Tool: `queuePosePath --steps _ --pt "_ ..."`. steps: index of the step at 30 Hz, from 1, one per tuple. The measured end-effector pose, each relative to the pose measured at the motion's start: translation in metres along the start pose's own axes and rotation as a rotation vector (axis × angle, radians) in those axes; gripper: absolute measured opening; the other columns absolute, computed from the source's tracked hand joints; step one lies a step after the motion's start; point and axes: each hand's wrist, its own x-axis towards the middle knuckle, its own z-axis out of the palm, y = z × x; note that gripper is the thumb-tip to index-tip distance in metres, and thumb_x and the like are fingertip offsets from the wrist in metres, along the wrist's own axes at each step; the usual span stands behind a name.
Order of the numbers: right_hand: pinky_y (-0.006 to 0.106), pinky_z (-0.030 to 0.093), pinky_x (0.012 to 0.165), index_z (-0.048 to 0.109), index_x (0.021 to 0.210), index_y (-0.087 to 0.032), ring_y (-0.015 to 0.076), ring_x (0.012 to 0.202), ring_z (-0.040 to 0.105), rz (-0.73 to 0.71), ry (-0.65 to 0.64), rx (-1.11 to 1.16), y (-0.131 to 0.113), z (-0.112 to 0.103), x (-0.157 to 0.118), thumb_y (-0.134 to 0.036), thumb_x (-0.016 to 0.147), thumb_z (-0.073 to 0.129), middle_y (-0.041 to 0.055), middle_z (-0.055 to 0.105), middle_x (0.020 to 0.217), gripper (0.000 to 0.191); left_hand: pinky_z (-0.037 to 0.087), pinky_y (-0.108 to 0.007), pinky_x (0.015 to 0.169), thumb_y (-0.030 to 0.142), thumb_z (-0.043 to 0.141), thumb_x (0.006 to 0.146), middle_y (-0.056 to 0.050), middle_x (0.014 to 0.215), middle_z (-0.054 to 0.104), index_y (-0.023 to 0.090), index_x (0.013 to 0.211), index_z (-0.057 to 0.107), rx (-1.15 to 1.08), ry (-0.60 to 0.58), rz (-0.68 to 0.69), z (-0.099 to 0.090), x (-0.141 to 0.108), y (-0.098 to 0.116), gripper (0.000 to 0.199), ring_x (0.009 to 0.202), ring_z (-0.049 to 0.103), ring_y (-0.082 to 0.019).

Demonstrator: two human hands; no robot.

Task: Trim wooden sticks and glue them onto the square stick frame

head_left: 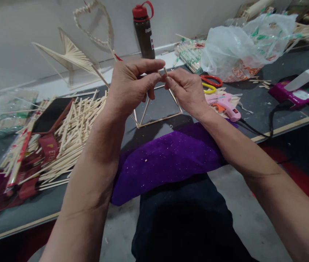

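My left hand and my right hand meet over the dark table, fingertips nearly touching. A short piece of thin wooden stick stands up between them, pinched by the thumb and fingers of my right hand. The left thumb and index finger close in on its other side, around a small light tip. Below and behind both hands lies a frame of glued thin sticks, partly hidden by them. At the right, a pink glue gun lies near red scissors and yellow-handled scissors.
Loose sticks and a phone lie at the left. A dark bottle with a red lid stands behind the hands. Plastic bags sit at the back right. Purple cloth hangs at the table's front edge.
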Motion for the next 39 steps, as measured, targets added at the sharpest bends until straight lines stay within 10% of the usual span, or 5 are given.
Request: queuePosePath --steps 39 --pt "0.036 0.048 0.09 0.064 0.097 -0.024 0.0202 0.097 0.06 -0.039 -0.021 -0.074 -0.001 0.0 -0.004 -0.053 0.099 0.034 0.0054 0.064 0.098 0.043 0.038 -0.021 0.034 0.007 0.066 0.077 0.005 0.064 0.065 0.014 0.093 0.069 -0.297 -0.135 -0.047 -0.006 0.003 0.014 0.017 0.044 0.055 -0.005"
